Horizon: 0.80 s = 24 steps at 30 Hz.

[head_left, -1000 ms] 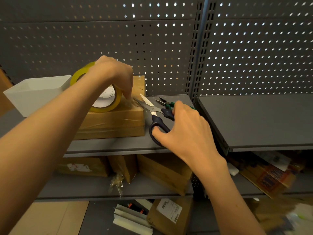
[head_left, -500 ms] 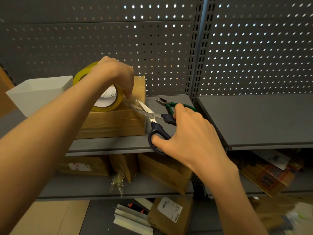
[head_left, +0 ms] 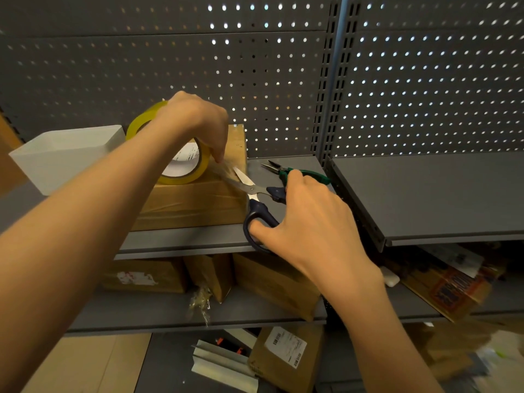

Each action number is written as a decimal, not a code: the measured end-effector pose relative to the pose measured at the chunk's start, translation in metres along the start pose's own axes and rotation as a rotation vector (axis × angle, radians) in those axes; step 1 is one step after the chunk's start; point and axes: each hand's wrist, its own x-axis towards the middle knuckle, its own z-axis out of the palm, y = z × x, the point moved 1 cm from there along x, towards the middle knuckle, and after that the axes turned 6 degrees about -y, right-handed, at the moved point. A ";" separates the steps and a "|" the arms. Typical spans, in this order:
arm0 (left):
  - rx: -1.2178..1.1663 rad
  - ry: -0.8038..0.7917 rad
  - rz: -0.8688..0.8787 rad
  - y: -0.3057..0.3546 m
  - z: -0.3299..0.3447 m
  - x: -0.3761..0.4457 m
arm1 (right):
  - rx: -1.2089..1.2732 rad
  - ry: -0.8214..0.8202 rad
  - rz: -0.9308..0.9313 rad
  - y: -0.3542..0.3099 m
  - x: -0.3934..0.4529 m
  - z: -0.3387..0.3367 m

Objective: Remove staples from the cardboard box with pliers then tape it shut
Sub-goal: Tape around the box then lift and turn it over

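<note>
A brown cardboard box point(head_left: 195, 205) lies on a grey shelf, its top and front covered in clear tape. My left hand point(head_left: 195, 120) grips a yellow tape roll point(head_left: 181, 165) standing on the box and pulls a clear strip toward the right. My right hand point(head_left: 309, 217) holds dark-handled scissors point(head_left: 255, 194), blades apart around that strip at the box's right edge. Green-handled pliers point(head_left: 292, 171) lie on the shelf just behind my right hand.
A white plastic bin point(head_left: 65, 154) stands left of the box. The grey shelf point(head_left: 184, 239) ends at an upright post; another grey shelf point(head_left: 425, 191) lies to the right. Below are several cardboard boxes point(head_left: 275, 282). A perforated back panel closes the rear.
My right hand has carried the scissors left from the shelf to the tape strip, the blades now straddling it. The left hand and roll have stayed on the box.
</note>
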 end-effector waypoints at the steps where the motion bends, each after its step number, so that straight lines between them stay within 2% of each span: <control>1: -0.001 0.001 0.003 0.000 0.000 0.000 | 0.003 0.009 0.009 -0.001 0.002 0.001; 7: 0.010 0.016 0.016 0.001 0.001 0.000 | -0.008 0.046 0.051 -0.010 0.010 0.007; 24: -0.031 -0.028 0.072 0.008 -0.001 -0.001 | 0.052 0.018 0.101 -0.017 0.020 0.007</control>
